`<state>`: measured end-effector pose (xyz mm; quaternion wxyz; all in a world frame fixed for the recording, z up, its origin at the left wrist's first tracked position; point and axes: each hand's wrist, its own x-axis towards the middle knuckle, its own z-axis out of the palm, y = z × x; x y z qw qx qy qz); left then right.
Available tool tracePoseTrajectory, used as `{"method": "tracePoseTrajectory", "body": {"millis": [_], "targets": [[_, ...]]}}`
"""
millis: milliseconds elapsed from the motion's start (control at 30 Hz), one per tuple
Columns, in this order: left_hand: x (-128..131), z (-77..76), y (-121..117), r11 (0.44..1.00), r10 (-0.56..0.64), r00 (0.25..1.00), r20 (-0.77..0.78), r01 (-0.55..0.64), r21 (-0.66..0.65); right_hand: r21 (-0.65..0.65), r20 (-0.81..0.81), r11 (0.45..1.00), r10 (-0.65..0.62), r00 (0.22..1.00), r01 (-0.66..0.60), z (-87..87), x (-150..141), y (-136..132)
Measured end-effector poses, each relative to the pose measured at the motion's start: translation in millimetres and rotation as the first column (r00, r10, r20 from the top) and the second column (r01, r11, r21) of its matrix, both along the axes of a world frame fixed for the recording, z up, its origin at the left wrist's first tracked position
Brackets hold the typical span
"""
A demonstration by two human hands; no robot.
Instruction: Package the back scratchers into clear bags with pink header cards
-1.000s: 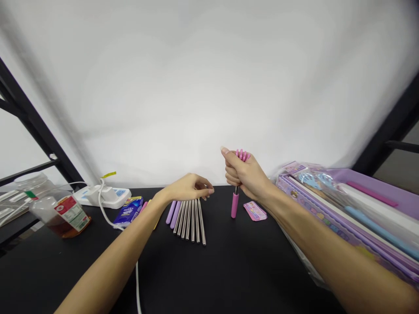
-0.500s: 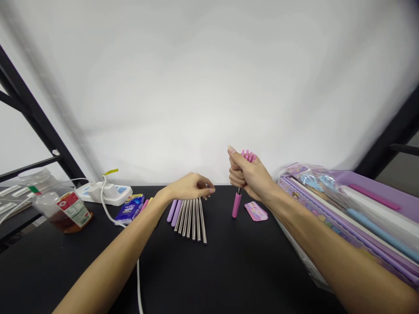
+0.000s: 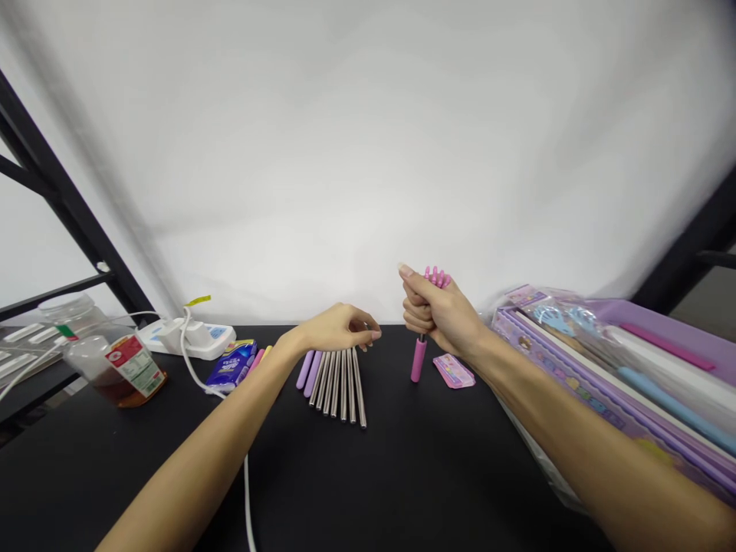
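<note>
A pink back scratcher stands upright in my right hand, whose fingers are wrapped around its dark shaft. Its pink claw tip shows above my fist, and its pink handle end points down close to the tabletop. My left hand hovers palm down with loosely curled fingers, thumb apart from them, holding nothing visible. Under and in front of it, several silver metal rods lie side by side in a fan, their far ends hidden by the hand. Beside them lie two purple sticks.
A pink card packet lies right of the scratcher. Farther right stands a purple box of packaged items. On the left are a blue tissue pack, a white power strip with a trailing cable, and a labelled bottle. A white wall rises behind.
The view has shifted slightly, so the objects on the table appear a little farther right. Both hands keep nearly the same pose, and my right hand still grips the back scratcher.
</note>
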<state>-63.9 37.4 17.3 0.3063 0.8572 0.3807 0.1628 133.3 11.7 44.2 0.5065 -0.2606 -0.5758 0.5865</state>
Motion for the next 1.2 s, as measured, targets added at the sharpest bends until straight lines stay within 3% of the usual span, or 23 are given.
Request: {"method": "tracePoseTrajectory", "body": {"millis": [1200], "targets": [[-1.7,-3.1,3.4,1.0,-0.004,1.0,0.022,0.004,-0.031,-0.018,-0.008,1.0,0.004,1.0,-0.004,-10.1,7.8,8.4]]}}
